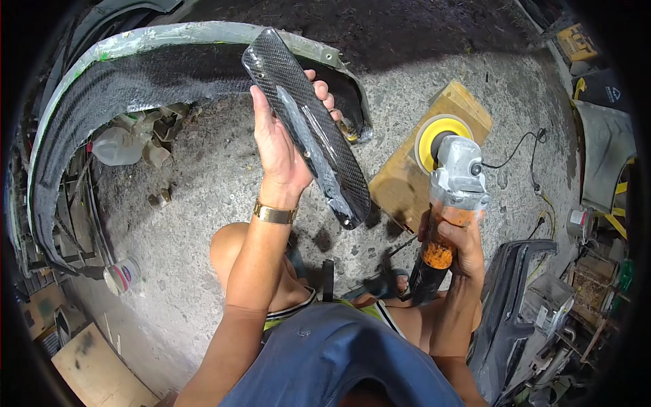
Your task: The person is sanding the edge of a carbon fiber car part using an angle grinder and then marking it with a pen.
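My left hand (281, 152) is closed round a long, glossy carbon-fibre panel (302, 122), thumb on one edge and fingertips curled over the other. The panel tilts from upper left to lower right, its woven black surface catching the light. In my right hand (464, 247) is an angle polisher (459, 180) with an orange body and grey metal head, gripped around the body. A round yellow pad (437, 139) on its head sits over a cardboard box (397, 180); whether they touch I cannot tell.
A large curved bumper-like part (169, 34) arches across the far left, with a clear plastic jug (116, 146) beside it. A black cable (522, 146) runs over the concrete floor at right. Dark moulded trim (505, 298) and scrap parts line the right side; a white tub (122, 275) lies at left.
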Motion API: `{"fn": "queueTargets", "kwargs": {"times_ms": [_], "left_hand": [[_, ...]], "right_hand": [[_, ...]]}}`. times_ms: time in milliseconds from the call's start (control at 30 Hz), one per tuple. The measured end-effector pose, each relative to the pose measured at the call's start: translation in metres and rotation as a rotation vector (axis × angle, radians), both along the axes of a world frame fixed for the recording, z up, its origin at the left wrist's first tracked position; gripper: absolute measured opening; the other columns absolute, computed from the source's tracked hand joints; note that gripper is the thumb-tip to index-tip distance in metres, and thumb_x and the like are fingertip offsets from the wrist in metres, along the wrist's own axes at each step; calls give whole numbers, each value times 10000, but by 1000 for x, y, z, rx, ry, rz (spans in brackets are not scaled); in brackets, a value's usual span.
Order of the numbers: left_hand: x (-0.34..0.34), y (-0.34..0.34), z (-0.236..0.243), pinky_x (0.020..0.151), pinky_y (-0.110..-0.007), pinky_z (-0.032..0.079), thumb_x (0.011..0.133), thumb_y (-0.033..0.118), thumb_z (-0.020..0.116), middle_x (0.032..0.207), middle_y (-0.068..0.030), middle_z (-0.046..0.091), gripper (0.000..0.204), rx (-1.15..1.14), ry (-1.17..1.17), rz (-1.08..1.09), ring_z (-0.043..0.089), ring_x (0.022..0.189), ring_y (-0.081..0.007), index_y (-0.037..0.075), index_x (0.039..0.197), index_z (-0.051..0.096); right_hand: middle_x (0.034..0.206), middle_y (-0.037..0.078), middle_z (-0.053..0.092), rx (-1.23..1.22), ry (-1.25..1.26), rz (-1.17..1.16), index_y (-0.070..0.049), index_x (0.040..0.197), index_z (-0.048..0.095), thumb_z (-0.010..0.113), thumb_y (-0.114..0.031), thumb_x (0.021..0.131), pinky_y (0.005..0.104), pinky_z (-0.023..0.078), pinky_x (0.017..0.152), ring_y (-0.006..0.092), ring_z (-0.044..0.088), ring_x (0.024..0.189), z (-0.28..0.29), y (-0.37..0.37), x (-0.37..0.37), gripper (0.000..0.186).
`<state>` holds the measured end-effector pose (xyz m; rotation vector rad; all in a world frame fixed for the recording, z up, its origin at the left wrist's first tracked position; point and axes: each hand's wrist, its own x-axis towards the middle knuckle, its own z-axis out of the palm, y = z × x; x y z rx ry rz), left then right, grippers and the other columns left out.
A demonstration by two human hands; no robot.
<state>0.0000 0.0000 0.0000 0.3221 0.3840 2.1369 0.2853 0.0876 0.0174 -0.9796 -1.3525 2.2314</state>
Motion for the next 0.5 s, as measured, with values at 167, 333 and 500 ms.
{"fn": "queueTargets", "kwargs": {"times_ms": [167, 333, 500], "left_hand": [[0, -4, 2, 861, -375, 458, 1058, 586, 329, 1063, -110, 511, 671, 3, -24, 3, 476, 968, -221, -18, 1315, 473], [-1, -4, 2, 855, -376, 461, 1059, 586, 323, 1058, -113, 513, 676, 0, -22, 3, 479, 965, -222, -21, 1311, 479], [-3, -4, 0, 857, -377, 485, 1057, 592, 329, 1070, -122, 547, 691, -16, 0, 13, 510, 968, -227, -30, 1312, 492]], "right_hand": [[884, 142, 658, -32, -29, -34, 9, 1239, 512, 780, -243, 764, 350, 559, 647, 235, 668, 729, 0, -1, -2, 601], [892, 135, 665, -24, -21, -34, 7, 1223, 524, 770, -242, 774, 351, 564, 649, 229, 672, 731, -3, -2, -3, 569], [896, 137, 669, -25, -23, -26, 8, 1224, 527, 765, -242, 780, 347, 569, 646, 228, 678, 740, -3, -2, -3, 562]]}}
